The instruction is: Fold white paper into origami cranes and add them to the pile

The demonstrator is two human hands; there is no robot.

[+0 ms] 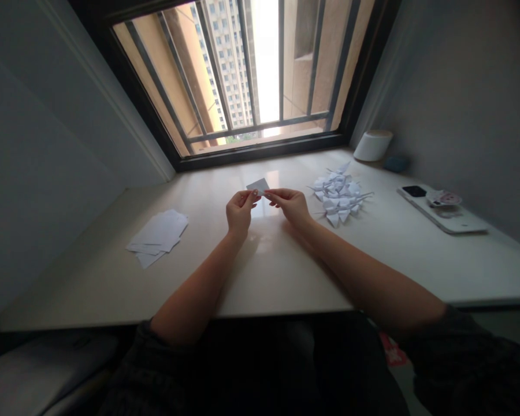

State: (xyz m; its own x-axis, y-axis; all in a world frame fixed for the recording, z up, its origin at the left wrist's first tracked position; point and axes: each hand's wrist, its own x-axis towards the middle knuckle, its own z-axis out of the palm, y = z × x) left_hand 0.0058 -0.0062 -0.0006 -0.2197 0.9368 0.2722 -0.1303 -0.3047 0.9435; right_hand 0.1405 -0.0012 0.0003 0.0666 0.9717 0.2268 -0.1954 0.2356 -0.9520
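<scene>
Between my hands, just above the white tabletop [260,277], is a small piece of paper [259,185], its grey-looking face pointing up and away from me. My left hand [240,209] pinches its near left edge between thumb and fingers. On the other side, my right hand [291,203] pinches the near right edge, so the fingertips almost meet. The part of the paper under the fingertips is hidden, and its folds are too small to make out. Right of my right hand lies a heap of folded white paper pieces [338,195] with pointed ends.
A loose stack of white paper sheets [158,234] lies on the left. At the right are a phone [442,209] with a round attachment [444,198], a white cup-like object [372,145] and a dark rounded thing [396,163]. A barred window [260,147] borders the back.
</scene>
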